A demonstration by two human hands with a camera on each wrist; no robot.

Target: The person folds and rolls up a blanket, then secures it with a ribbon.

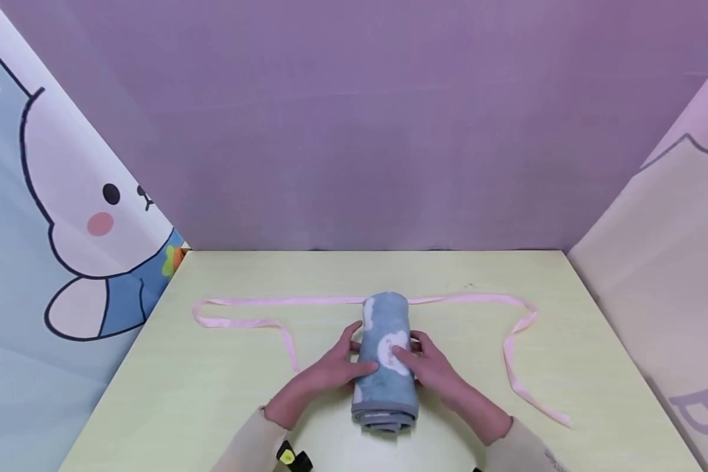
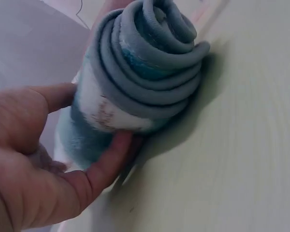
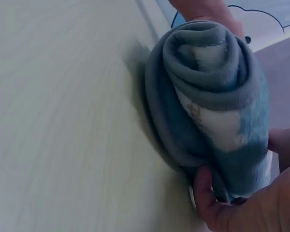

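Note:
A rolled-up blue fleece blanket [image 1: 385, 328] with white patches and grey edging lies lengthwise on the table. My left hand [image 1: 335, 368] grips its left side, thumb on top and fingers low against the side. From the right, my right hand [image 1: 435, 372] holds it with the thumb over a white patch. Both wrist views show the spiral of layers at the roll's near end [image 2: 154, 63], [image 3: 208, 67]. A long pink ribbon [image 1: 472, 298] stretches across behind the hands; the roll's far end hides its middle.
The pale table [image 1: 259, 275] meets a purple backdrop [image 1: 366, 164] at its far edge. The ribbon's left tail [image 1: 286, 341] bends toward my left forearm, and its right tail [image 1: 516, 380] curves nearer on the right. A rabbit-printed cloth [image 1: 82, 196] hangs at the left.

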